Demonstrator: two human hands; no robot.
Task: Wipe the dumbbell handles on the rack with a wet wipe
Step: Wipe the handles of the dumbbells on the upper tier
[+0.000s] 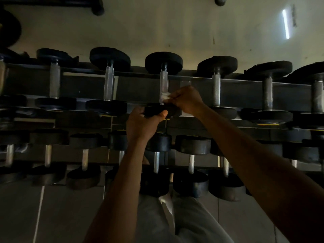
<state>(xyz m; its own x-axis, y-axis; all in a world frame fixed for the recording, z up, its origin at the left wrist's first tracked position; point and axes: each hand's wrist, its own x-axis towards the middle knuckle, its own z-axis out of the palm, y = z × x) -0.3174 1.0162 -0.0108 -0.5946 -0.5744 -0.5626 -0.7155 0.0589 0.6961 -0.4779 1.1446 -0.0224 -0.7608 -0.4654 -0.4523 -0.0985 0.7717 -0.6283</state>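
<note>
A two-tier rack (245, 80) holds rows of black dumbbells with knurled metal handles. On the upper tier, the middle dumbbell's handle (164, 83) stands between two black heads. My right hand (186, 99) pinches a white wet wipe (165, 98) against the lower end of that handle. My left hand (142, 122) grips the near black head (157, 111) of the same dumbbell, thumb over its front edge.
Other dumbbells flank it on the upper tier, left (108, 85) and right (216, 90). The lower tier holds several shorter dumbbells (156, 162). A pale wall rises behind the rack. Tiled floor (57, 216) and my light trousers (184, 221) lie below.
</note>
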